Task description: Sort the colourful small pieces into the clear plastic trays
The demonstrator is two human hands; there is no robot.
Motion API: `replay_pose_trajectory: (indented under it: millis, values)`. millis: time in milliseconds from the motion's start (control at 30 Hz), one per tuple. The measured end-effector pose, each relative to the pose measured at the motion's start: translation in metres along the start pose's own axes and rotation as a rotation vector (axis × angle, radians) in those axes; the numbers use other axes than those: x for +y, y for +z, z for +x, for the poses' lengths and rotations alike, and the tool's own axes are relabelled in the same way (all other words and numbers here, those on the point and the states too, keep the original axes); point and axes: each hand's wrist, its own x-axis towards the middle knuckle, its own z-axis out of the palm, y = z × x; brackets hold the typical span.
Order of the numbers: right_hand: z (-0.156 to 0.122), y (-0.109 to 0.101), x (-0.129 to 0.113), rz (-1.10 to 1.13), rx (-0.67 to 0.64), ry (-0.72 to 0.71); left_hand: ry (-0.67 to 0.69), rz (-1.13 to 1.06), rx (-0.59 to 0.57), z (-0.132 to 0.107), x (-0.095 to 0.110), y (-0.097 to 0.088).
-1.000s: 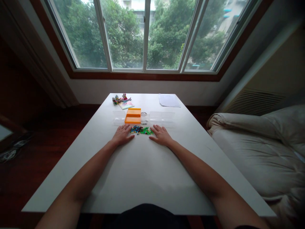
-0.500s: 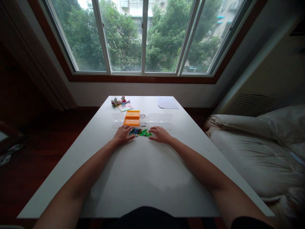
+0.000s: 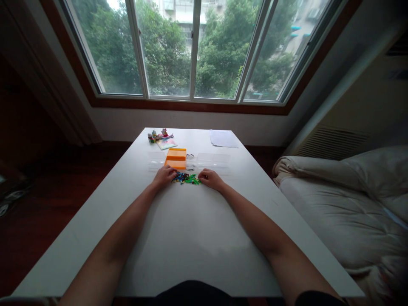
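A small pile of loose plastic pieces, seemingly building bricks (image 3: 191,179), lies on the white table (image 3: 194,229), with blue and dark ones on the left and green on the right. My left hand (image 3: 164,175) is at the pile's left edge, fingers curled together by the blue pieces. At the opposite edge, beside the green pieces, my right hand (image 3: 211,178) has its fingers drawn in. Whatever either hand pinches is too small or hidden to make out. Just beyond the pile sits an orange two-part tray (image 3: 176,158).
Clear plastic boxes (image 3: 214,160) stand right of the orange tray, and more clear plastic (image 3: 156,161) is on its left. Small colourful figures (image 3: 156,136) and a printed card (image 3: 167,143) lie at the far left. White paper sheets (image 3: 223,138) rest at the far right.
Fingers that were spread around the pile have curled in on both hands. The right hand has shifted slightly left. The pile has stayed about where it was.
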Motion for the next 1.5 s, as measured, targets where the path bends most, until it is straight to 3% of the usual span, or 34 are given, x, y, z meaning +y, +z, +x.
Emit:
replay_pose_trajectory:
  millis: [400, 567, 733, 933, 1133, 1500]
  values:
    - [-0.008, 0.002, -0.011, -0.076, 0.105, 0.110, 0.016, 0.004, 0.014, -0.013, 0.006, -0.004]
    - [-0.010, 0.001, -0.009, 0.109, 0.263, 0.249, 0.018, 0.020, 0.013, -0.015, 0.008, -0.006]
    - [-0.003, -0.005, 0.010, 0.382, 0.456, 0.382, 0.036, 0.066, 0.016, -0.015, 0.009, -0.006]
    - [-0.005, -0.027, 0.031, 0.118, 0.681, 0.464, 0.059, 0.105, 0.014, -0.015, 0.010, -0.004]
    - [-0.007, -0.040, 0.038, 0.001, 0.705, 0.432, 0.049, 0.083, 0.023, -0.015, 0.008, -0.003]
    - [-0.009, -0.032, 0.047, -0.164, 0.633, 0.346, 0.029, 0.096, 0.010, -0.015, 0.012, -0.005]
